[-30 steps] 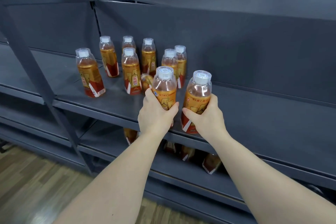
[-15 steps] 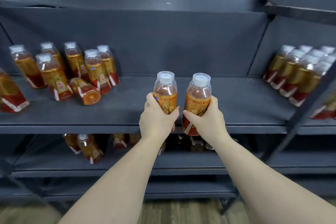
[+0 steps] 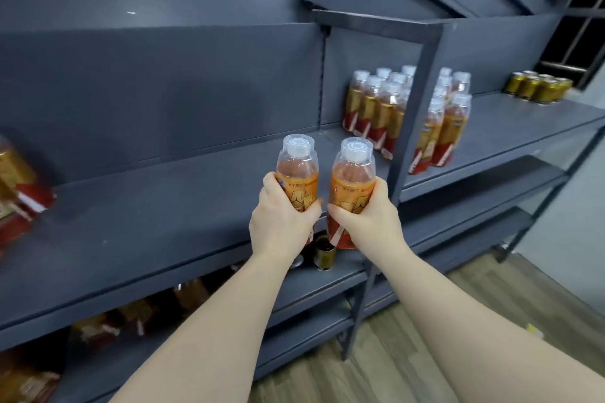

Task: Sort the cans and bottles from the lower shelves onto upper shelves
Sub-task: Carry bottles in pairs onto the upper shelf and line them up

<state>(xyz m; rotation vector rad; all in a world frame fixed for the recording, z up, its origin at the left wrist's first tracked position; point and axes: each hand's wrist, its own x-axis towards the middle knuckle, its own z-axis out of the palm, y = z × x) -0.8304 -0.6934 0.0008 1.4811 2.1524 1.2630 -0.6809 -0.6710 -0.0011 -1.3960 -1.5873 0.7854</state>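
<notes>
left hand (image 3: 281, 222) is wrapped round one tea bottle (image 3: 297, 170) | right hand (image 3: 366, 222) is wrapped round a second bottle (image 3: 353, 173) | both are held upright, side by side, over the front edge of the grey shelf (image 3: 147, 222), near its right end | bunched bottles (image 3: 376, 108) are stood on the next shelf over | gold cans (image 3: 537, 88) are parked far right, kinda blurry

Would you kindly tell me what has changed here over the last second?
The left hand and right hand have carried the left bottle and right bottle rightward along the shelf: the earlier cluster is now at the left edge, and the grouped bottles by the post, with gold cans beyond, have come into view. Both grips stayed; nothing was let go.
</notes>
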